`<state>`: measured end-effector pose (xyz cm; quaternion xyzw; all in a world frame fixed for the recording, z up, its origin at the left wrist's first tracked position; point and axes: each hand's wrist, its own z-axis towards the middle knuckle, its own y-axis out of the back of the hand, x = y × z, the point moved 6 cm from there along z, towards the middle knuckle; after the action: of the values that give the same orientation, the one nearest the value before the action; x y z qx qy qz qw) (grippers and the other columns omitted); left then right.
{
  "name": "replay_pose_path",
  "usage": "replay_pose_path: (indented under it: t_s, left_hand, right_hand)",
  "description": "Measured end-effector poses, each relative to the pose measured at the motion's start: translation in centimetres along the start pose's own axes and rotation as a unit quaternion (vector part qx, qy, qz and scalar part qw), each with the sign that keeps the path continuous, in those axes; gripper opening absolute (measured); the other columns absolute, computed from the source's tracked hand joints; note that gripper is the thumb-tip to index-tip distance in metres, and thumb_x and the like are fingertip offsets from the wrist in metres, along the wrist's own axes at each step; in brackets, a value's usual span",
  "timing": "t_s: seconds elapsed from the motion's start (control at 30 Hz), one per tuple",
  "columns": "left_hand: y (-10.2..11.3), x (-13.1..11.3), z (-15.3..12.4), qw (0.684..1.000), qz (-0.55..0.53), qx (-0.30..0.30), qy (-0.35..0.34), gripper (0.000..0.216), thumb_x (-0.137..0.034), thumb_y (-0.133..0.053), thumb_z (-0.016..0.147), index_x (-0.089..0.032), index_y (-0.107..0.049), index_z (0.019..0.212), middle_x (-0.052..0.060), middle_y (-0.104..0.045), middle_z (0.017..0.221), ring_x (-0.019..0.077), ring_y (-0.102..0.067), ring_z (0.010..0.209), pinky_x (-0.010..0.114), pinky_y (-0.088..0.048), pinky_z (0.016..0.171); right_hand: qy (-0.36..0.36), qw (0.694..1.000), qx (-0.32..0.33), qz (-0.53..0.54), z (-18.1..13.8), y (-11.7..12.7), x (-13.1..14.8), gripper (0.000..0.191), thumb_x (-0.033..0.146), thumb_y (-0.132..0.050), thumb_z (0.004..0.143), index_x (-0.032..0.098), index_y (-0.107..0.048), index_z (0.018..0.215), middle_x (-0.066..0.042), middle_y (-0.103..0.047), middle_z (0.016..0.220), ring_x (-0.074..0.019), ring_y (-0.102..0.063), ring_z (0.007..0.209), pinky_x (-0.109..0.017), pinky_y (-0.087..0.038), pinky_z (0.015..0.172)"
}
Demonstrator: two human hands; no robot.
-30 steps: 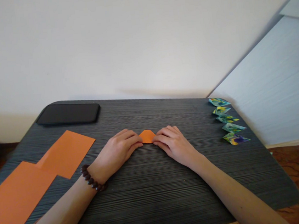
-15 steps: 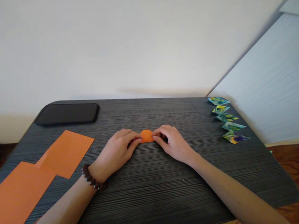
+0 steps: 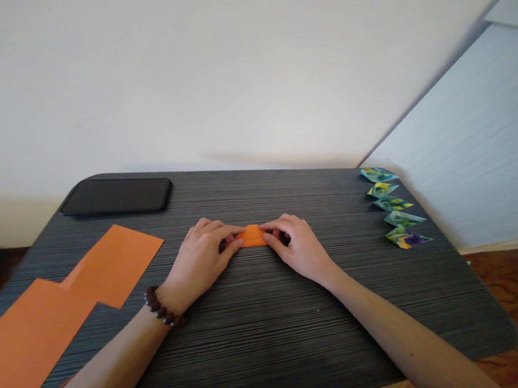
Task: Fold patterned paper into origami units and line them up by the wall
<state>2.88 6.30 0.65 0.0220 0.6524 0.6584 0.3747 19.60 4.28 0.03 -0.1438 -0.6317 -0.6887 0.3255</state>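
Note:
A small folded piece of orange paper (image 3: 253, 236) lies at the middle of the dark table (image 3: 255, 330), narrower at its far edge than at its near one. My left hand (image 3: 207, 249) pinches its left end between thumb and fingers; a dark bead bracelet (image 3: 162, 309) circles that wrist. On the other side, my right hand (image 3: 299, 245) grips the right end between thumb and index finger. The fingertips cover both ends of the paper.
Two flat orange sheets (image 3: 38, 340) overlap on the left. Behind them lies a black phone-like slab (image 3: 118, 196). Several folded multicoloured paper pieces (image 3: 393, 204) stand in a row along the right edge. A white wall (image 3: 227, 67) rises behind the table.
My left fingers have shifted slightly along the paper's left end, and my right index finger now reaches farther over its far right corner. The sheets and folded pieces stay put.

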Motion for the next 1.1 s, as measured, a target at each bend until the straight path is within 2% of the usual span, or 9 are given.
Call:
replay_pose_path:
  t_s: [0.13,0.27,0.43,0.67,0.87,1.0,1.1]
  left_hand:
    - [-0.1,0.3,0.0,1.0,-0.005,0.007,0.016,0.027,-0.04,-0.051,0.086,-0.026,-0.064,0.105,0.003,-0.064,0.084,0.0215,-0.049,0.084,0.038,-0.038,0.079]
    - [-0.2,0.8,-0.1,0.998,0.012,0.002,0.058,0.025,-0.043,-0.053,0.084,-0.031,-0.064,0.104,0.003,-0.061,0.097,0.026,-0.045,0.095,0.045,-0.033,0.082]
    - [-0.2,1.3,0.0,0.996,0.002,0.02,0.086,0.023,-0.042,-0.052,0.084,-0.035,-0.063,0.103,0.003,-0.057,0.105,0.0274,-0.041,0.102,0.048,-0.029,0.086]
    - [-0.2,1.3,0.0,0.996,-0.01,0.029,0.079,0.022,-0.039,-0.051,0.085,-0.036,-0.061,0.105,0.002,-0.058,0.107,0.0276,-0.041,0.105,0.049,-0.027,0.088]
    - [-0.2,1.1,0.0,0.998,-0.02,0.024,0.061,0.023,-0.038,-0.051,0.086,-0.037,-0.061,0.106,0.001,-0.06,0.105,0.027,-0.042,0.103,0.048,-0.027,0.086]
    - [-0.2,1.2,0.0,0.998,-0.015,0.021,0.054,0.022,-0.037,-0.052,0.086,-0.036,-0.062,0.106,0.001,-0.06,0.105,0.0266,-0.043,0.102,0.047,-0.029,0.086]
    - [-0.2,0.8,-0.1,1.0,-0.014,0.015,0.012,0.022,-0.033,-0.049,0.088,-0.035,-0.064,0.105,0.001,-0.06,0.103,0.0238,-0.044,0.1,0.044,-0.031,0.087]
  right_hand:
    - [-0.011,1.0,-0.006,-0.003,-0.1,-0.1,-0.2,0.019,0.03,-0.055,0.087,0.028,-0.066,0.102,-0.001,-0.06,0.08,-0.017,-0.052,0.08,-0.035,-0.035,0.075]
    - [-0.04,0.999,-0.012,-0.016,0.0,0.3,-0.5,0.017,0.036,-0.061,0.082,0.03,-0.068,0.097,-0.003,-0.06,0.087,-0.0193,-0.051,0.086,-0.037,-0.033,0.077]
    - [-0.057,0.998,0.024,-0.009,0.3,0.7,-1.0,0.02,0.036,-0.063,0.08,0.03,-0.066,0.099,-0.003,-0.06,0.091,-0.0191,-0.051,0.088,-0.036,-0.033,0.079]
    - [-0.042,0.998,0.053,0.009,0.4,0.9,-1.3,0.018,0.03,-0.063,0.081,0.029,-0.066,0.099,-0.003,-0.06,0.091,-0.0182,-0.051,0.088,-0.036,-0.035,0.08]
    - [-0.018,0.996,0.076,0.043,0.4,1.2,-1.8,0.024,0.016,-0.06,0.081,0.027,-0.064,0.103,-0.002,-0.06,0.091,-0.0163,-0.051,0.086,-0.035,-0.038,0.08]
    - [-0.003,0.996,0.072,0.06,0.3,1.4,-2.1,0.027,0.014,-0.06,0.081,0.026,-0.063,0.104,-0.002,-0.06,0.092,-0.015,-0.052,0.085,-0.034,-0.04,0.081]
    - [0.007,0.997,0.058,0.051,0.1,1.4,-2.0,0.026,0.015,-0.06,0.081,0.026,-0.062,0.105,-0.002,-0.06,0.092,-0.0158,-0.053,0.088,-0.035,-0.041,0.082]
